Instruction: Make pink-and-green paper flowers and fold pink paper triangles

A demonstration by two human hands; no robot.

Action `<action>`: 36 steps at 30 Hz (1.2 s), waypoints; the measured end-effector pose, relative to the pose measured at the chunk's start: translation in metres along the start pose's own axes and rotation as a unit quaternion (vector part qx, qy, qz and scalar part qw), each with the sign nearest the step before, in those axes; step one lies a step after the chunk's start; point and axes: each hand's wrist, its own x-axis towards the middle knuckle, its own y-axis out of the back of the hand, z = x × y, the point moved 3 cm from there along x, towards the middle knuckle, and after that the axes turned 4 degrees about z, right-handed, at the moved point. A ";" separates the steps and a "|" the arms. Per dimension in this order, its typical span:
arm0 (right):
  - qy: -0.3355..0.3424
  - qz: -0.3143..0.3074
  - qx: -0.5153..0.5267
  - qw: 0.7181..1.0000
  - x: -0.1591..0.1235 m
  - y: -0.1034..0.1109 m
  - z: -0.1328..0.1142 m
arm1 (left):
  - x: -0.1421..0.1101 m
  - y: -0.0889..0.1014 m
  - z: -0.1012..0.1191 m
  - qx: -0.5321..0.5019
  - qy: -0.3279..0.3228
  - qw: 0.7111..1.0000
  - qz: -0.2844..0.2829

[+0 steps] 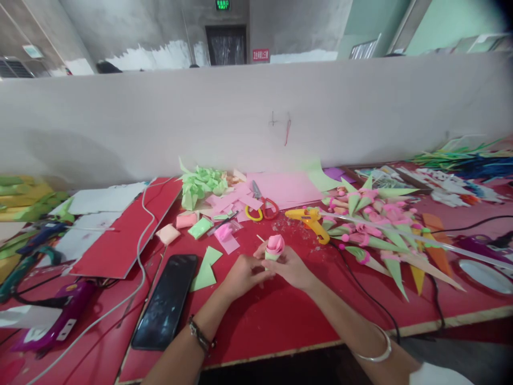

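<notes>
A small pink paper rose (275, 245) with a pale green wrap at its base stands between my two hands over the red table (256, 321). My left hand (241, 276) pinches the base of the flower from the left, fingers closed. My right hand (292, 266) holds the same flower from the right, fingers curled round it. Both wrists rest low on the table. A bracelet shows on each wrist.
A black phone (166, 307) lies left of my hands beside green paper triangles (206, 269). Scissors (261, 206) and a yellow glue gun (310, 220) lie behind. Finished pink-and-green paper flowers (372, 224) pile at right. A purple glue gun (64, 310), cables and a grey partition (256, 117) surround.
</notes>
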 end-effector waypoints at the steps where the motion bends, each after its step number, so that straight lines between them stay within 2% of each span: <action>1: 0.007 0.005 -0.011 1.000 0.000 0.001 -0.001 | 0.000 0.000 0.000 -0.008 0.003 1.000 -0.001; 6: 0.020 0.044 -0.023 0.999 0.003 0.007 -0.003 | 0.000 -0.003 -0.001 -0.046 0.028 0.998 -0.041; 12: -0.003 -0.015 -0.031 0.999 0.001 0.004 0.004 | 0.001 0.000 -0.005 -0.079 0.048 0.996 0.002; 17: 0.002 0.011 -0.046 0.999 0.001 0.006 0.003 | 0.001 -0.001 -0.004 -0.101 0.049 0.994 0.002; 23: -0.012 0.001 -0.047 0.999 0.001 0.003 0.001 | 0.001 0.001 -0.004 -0.081 0.045 0.995 0.028; 31: -0.030 0.008 -0.046 0.998 0.001 0.003 0.000 | 0.000 0.001 -0.002 -0.060 0.050 0.997 0.008; 33: -0.038 0.025 -0.060 0.997 0.001 0.006 -0.001 | 0.000 0.005 -0.001 -0.032 0.042 0.998 0.028; 36: -0.070 0.037 -0.074 0.994 0.002 0.010 0.000 | 0.000 0.018 -0.004 0.022 0.056 0.989 0.134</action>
